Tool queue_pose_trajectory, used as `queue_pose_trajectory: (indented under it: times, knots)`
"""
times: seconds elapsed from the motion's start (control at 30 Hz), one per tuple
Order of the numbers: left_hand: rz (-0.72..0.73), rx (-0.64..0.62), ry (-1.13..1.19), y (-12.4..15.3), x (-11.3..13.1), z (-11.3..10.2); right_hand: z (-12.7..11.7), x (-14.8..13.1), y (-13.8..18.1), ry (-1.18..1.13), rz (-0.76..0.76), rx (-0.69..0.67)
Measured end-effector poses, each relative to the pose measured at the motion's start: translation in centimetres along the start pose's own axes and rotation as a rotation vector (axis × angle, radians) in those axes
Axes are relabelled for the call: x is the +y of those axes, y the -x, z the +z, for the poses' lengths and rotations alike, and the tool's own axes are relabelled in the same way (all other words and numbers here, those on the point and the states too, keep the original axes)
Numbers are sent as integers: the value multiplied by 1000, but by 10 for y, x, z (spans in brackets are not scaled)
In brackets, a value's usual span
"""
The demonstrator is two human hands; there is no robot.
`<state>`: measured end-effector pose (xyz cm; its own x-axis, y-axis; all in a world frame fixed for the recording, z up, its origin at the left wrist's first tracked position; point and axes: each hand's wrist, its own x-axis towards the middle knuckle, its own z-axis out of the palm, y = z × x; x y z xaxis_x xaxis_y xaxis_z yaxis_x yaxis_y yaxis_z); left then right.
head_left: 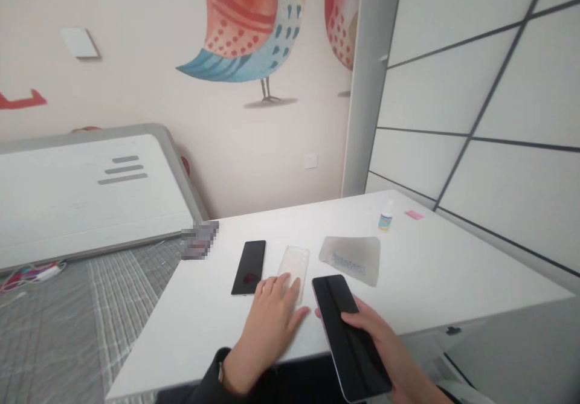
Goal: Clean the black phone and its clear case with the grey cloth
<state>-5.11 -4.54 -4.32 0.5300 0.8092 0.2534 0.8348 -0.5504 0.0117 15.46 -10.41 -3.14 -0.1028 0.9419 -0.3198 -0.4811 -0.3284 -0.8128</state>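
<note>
My right hand (369,325) grips a black smartphone (347,331), thumb across its dark screen, held above the table's front edge. My left hand (274,313) is spread, with its fingertips on the lower part of a clear phone case (294,263) lying on the white table. Just left of the case, a second dark smartphone (251,265) lies flat with its screen up. To the right of the case is a grey cloth-like sheet (353,258) with faint blue print on it.
A small white bottle (385,218) with a coloured label and a pink slip (414,215) are farther back on the table (435,259). A blurred item (199,240) sits at the left edge. A bed with a headboard (90,198) stands left; panelled doors (475,102) rise on the right.
</note>
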Motion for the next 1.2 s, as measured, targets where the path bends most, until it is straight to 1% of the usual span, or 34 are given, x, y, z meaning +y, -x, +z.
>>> queue_pose_trajectory:
  times: [0.1,0.17,0.23,0.3,0.43,0.5,0.57,0.63,0.73,0.83,0.9,1.0,1.13,1.2]
  knots:
    - [0,129,48,28,9,5,-6,-10,-9,55,9,25]
    - [-9,177,58,42,14,7,-12,-11,-18,85,11,36]
    - [24,211,63,51,22,9,-15,-9,-31,126,2,32]
    - [66,271,54,56,33,12,-17,-5,-44,191,-71,-2]
    - [95,396,77,61,52,23,-16,6,-69,408,-288,-82]
    - [116,459,112,64,56,28,-16,12,-78,520,-350,-94]
    - [112,510,112,66,55,30,-16,16,-86,600,-413,-86]
    - [46,511,58,66,49,28,-15,18,-92,663,-471,-79]
    - [-28,419,-45,61,39,24,-13,20,-100,741,-523,-85]
    - [33,370,-44,58,38,25,-13,23,-107,804,-548,-75]
    - [41,382,-17,61,42,29,-15,25,-112,841,-559,-52]
    - [-23,435,35,67,50,33,-17,30,-115,887,-573,-34]
    - [-78,441,196,68,55,34,-18,40,-114,936,-578,-71]
    - [-84,448,220,67,55,34,-18,46,-114,956,-574,-73]
